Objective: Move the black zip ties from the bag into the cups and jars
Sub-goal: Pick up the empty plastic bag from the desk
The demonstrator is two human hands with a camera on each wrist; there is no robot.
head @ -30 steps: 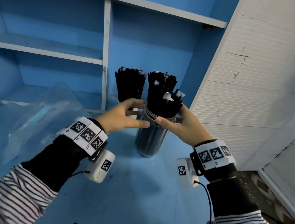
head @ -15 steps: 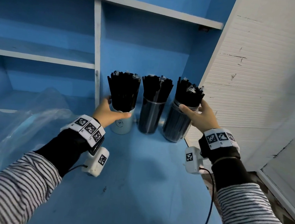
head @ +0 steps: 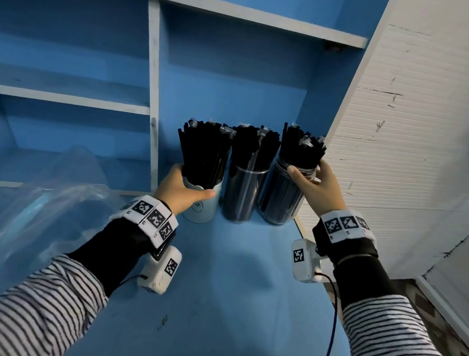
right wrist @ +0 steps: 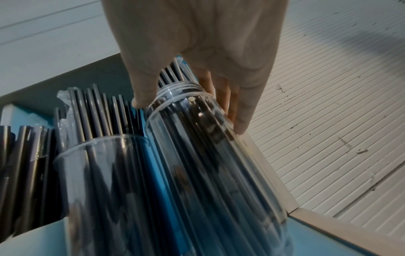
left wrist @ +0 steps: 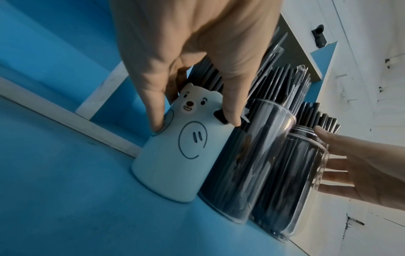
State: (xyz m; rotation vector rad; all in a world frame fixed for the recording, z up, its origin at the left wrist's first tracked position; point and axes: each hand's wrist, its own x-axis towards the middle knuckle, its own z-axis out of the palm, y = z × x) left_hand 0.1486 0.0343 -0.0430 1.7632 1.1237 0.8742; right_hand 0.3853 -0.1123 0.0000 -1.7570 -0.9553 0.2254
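Observation:
Three containers full of upright black zip ties (head: 204, 149) stand in a row at the back of the blue shelf. At the left is a pale blue bear cup (head: 201, 209) (left wrist: 175, 152), and my left hand (head: 180, 188) (left wrist: 188, 69) grips it near the rim with thumb and fingers. In the middle stands a clear cup (head: 242, 191) (right wrist: 105, 181). The clear jar (head: 281, 193) (right wrist: 214, 155) at the right is held at its threaded neck by my right hand (head: 313, 186) (right wrist: 197, 52). The empty clear plastic bag (head: 41, 203) lies at the left.
A white upright divider (head: 153, 99) stands just left of the bear cup. A white ribbed wall panel (head: 415, 137) runs close beside the jar on the right. The blue shelf surface (head: 230, 305) stretches toward me. A black cable (head: 330, 328) hangs from my right wrist camera.
A second ago both hands held the jar out in front. The jar has since gone back to the right end of the row, and my left hand has taken hold of the bear cup.

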